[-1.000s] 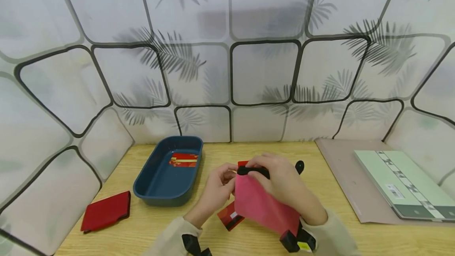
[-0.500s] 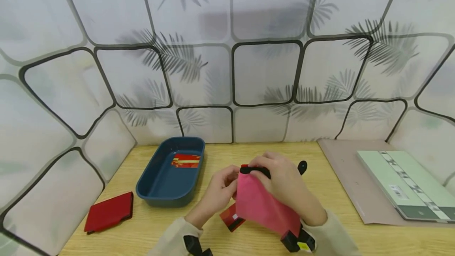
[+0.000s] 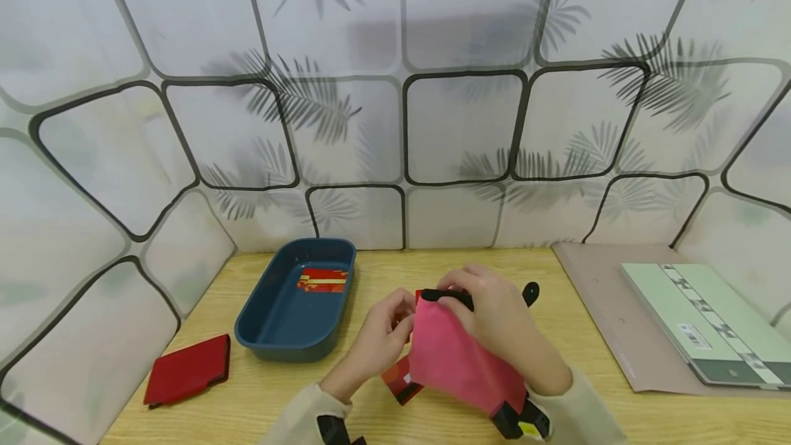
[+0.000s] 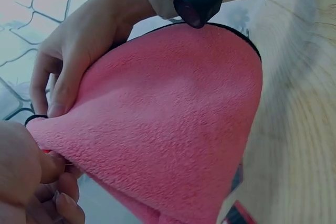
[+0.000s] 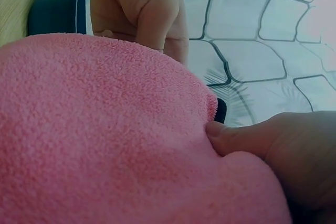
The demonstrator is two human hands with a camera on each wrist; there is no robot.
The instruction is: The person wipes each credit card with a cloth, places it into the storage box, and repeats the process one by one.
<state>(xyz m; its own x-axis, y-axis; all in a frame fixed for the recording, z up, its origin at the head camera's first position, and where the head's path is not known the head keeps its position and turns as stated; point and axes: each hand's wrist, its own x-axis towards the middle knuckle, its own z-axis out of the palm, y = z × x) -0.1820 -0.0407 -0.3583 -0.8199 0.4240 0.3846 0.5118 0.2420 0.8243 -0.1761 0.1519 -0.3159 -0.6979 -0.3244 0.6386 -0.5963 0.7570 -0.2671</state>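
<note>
A pink plush cloth (image 3: 451, 356) with a black edge hangs in front of me. My right hand (image 3: 494, 307) grips its top edge between thumb and fingers. On its left side, my left hand (image 3: 383, 335) has curled fingers pinching a thin red piece, seemingly a card (image 3: 418, 293), mostly hidden by the cloth. In the left wrist view, a sliver of red shows by the left hand's fingers (image 4: 50, 166). Another red card (image 3: 402, 382) lies on the table below the hands, partly covered by the cloth. A black rounded tip (image 3: 530, 292) pokes out behind the right hand.
A dark blue tray (image 3: 287, 352) stands left of the hands, with a red and gold card (image 3: 323, 280) in it. A red wallet-like case (image 3: 188, 369) lies at the far left. A green notebook (image 3: 692, 314) rests on a greyish-pink board (image 3: 599, 314) at the right.
The hands keep their holds on the cloth and the red piece. The cloth's top edge and the black tip have shifted slightly right.
</note>
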